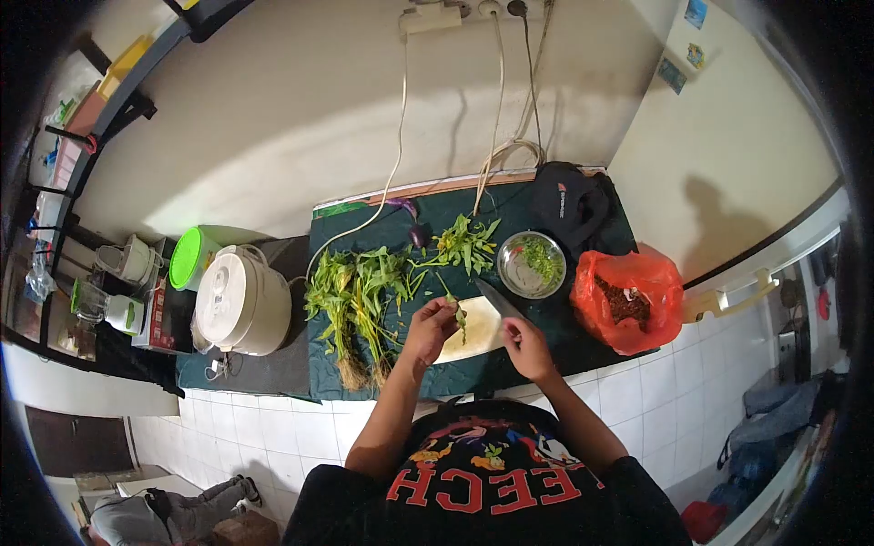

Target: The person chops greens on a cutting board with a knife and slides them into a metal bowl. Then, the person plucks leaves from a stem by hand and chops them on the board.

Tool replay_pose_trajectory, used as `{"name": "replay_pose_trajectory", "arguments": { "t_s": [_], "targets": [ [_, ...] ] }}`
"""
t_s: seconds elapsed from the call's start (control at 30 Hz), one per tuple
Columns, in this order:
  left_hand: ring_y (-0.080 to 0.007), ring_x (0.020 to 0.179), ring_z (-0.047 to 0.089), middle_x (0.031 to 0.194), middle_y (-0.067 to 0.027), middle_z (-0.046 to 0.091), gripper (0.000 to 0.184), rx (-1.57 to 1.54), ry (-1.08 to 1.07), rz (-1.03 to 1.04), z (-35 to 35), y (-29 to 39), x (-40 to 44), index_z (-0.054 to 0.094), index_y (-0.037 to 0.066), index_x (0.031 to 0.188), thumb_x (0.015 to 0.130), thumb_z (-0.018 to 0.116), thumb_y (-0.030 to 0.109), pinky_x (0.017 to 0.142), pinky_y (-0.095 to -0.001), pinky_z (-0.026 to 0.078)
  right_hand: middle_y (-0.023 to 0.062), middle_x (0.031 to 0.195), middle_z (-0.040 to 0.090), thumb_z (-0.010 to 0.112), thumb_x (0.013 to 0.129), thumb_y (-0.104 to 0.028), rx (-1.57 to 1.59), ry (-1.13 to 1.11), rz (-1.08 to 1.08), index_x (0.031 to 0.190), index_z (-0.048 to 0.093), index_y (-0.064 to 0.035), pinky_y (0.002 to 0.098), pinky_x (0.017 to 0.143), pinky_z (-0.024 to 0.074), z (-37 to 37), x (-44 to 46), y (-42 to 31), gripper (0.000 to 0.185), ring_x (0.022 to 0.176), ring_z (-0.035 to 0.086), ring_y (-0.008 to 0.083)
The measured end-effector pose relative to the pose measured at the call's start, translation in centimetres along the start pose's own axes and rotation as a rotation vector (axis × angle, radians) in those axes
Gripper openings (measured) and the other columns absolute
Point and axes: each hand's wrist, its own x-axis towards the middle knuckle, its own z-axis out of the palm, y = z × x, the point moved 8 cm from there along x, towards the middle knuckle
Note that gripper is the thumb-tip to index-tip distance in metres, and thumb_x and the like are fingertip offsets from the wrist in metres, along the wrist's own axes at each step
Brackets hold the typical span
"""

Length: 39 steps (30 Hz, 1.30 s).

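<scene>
Left grip (432, 328) pinched narrow on a green sprig (462, 318), which sticks out past the fingertips to the right, toward the other grip. Right grip (525, 348) wrapped around the handle end of a knife (496, 298); handle mostly hidden by fingers, dark blade pointing forward and slightly left of that grip. Between and under both grips: pale cutting board (478, 344), lying at an angle, sprig and blade above it; can't tell if either touches it. Just forward of the sprig, loose leafy cuttings (466, 246) on the dark green table cover (446, 202). Forward and left of left grip, purple eggplant (417, 236). Left of left grip, bunches of leafy greens (355, 291), roots (353, 373) toward the person, leaves forward. Forward of right grip, metal bowl (520, 278) with chopped greens (544, 261) inside. Right of right grip, red plastic bag (669, 296), mouth spread, brown bits (624, 302) inside, too small to identify. Farther forward, behind bowl and bag, black fabric item (566, 202) with a small logo. Well left of both grips, past the greens, white rice cooker (244, 305), then a green-lidded tub (188, 257) just beside it.
</scene>
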Motion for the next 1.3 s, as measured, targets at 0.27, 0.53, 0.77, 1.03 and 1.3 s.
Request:
{"name": "replay_pose_trajectory", "arguments": {
  "t_s": [0.27, 0.53, 0.77, 1.03, 1.3],
  "targets": [
    [-0.0214, 0.09, 0.067, 0.102, -0.008, 0.066, 0.008, -0.012, -0.024, 0.026, 0.7, 0.0, -2.1, 0.056, 0.007, 0.103, 0.096, 0.059, 0.01, 0.083, -0.0328, 0.055, 0.0104, 0.103, 0.067, 0.072, 0.091, -0.018, 0.356, -0.182, -0.098, 0.117, 0.055, 0.0007, 0.0303, 0.081, 0.0537, 3.0, 2.6, -8.2, 0.036, 0.094, 0.067, 0.0152],
    [-0.0199, 0.086, 0.069, 0.102, -0.0125, 0.07, 0.013, 0.169, 0.057, 0.11, 1.4, 1.7, -3.1, 0.054, 0.004, 0.108, 0.099, 0.057, 0.013, 0.079, -0.0325, 0.058, 0.0085, 0.096, 0.07, 0.07, 0.089, -0.009, 0.157, -0.095, -0.16, 0.106, 0.061, 0.0005, 0.0261, 0.069, 0.054, -0.4, 0.5, -11.1, 0.021, 0.077, 0.068, 0.0121],
    [-0.0202, 0.09, 0.07, 0.106, -0.014, 0.07, 0.016, 0.256, -0.012, 0.157, 2.9, 0.8, -3.5, 0.053, 0.003, 0.113, 0.099, 0.057, 0.012, 0.078, -0.0325, 0.058, 0.0088, 0.1, 0.072, 0.069, 0.088, -0.008, 0.068, -0.183, -0.237, 0.109, 0.068, -0.0046, 0.0286, 0.068, 0.0543, -1.8, -0.2, -12.2, 0.021, 0.082, 0.07, 0.0174],
    [-0.0201, 0.089, 0.071, 0.105, -0.0137, 0.07, 0.018, 0.259, -0.029, 0.135, 3.3, -0.4, -4.1, 0.052, 0.002, 0.115, 0.099, 0.056, 0.009, 0.078, -0.0323, 0.059, 0.0099, 0.091, 0.069, 0.07, 0.082, -0.003, -0.087, -0.103, -0.364, 0.105, 0.071, -0.0121, 0.0316, 0.066, 0.0536, -2.7, -0.6, -12.8, 0.025, 0.081, 0.068, 0.0229],
    [-0.0207, 0.091, 0.07, 0.105, -0.0157, 0.07, 0.021, 0.35, -0.056, 0.208, 3.8, -0.3, -5.0, 0.05, -0.002, 0.117, 0.099, 0.056, 0.007, 0.08, -0.0327, 0.06, 0.0076, 0.085, 0.069, 0.073, 0.084, -0.008, 0.073, -0.079, -0.211, 0.098, 0.07, -0.0044, 0.0269, 0.06, 0.0502, -2.4, -0.1, -12.1, 0.015, 0.07, 0.065, 0.0161]
  ]
}}
